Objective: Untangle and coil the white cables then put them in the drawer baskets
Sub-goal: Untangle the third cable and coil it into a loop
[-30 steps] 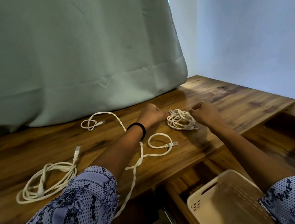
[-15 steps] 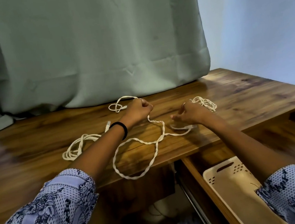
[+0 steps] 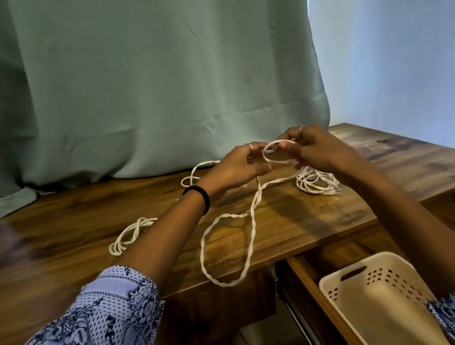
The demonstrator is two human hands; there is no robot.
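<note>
Above the wooden desk point(image 3: 395, 166), my left hand point(image 3: 237, 168) and my right hand point(image 3: 313, 148) are close together, both gripping a small loop of a twisted white cable point(image 3: 251, 218). That cable trails down across the desk and hangs in a big loop over the front edge. A coiled bundle of white cable point(image 3: 317, 183) lies on the desk under my right hand. Another loose white cable point(image 3: 127, 237) lies left of my left forearm, partly hidden by it. A cream basket point(image 3: 382, 305) sits in the open drawer point(image 3: 302, 276) at the lower right.
A green curtain point(image 3: 134, 83) hangs behind the desk and rests on its back edge. A pale wall point(image 3: 407, 44) stands at the right. My patterned sleeves fill the lower corners. The drawer sticks out below the desk's front edge.
Both hands have lifted off the desk and come together, raising the end of the twisted cable into a small loop. The view has shifted left and up.
</note>
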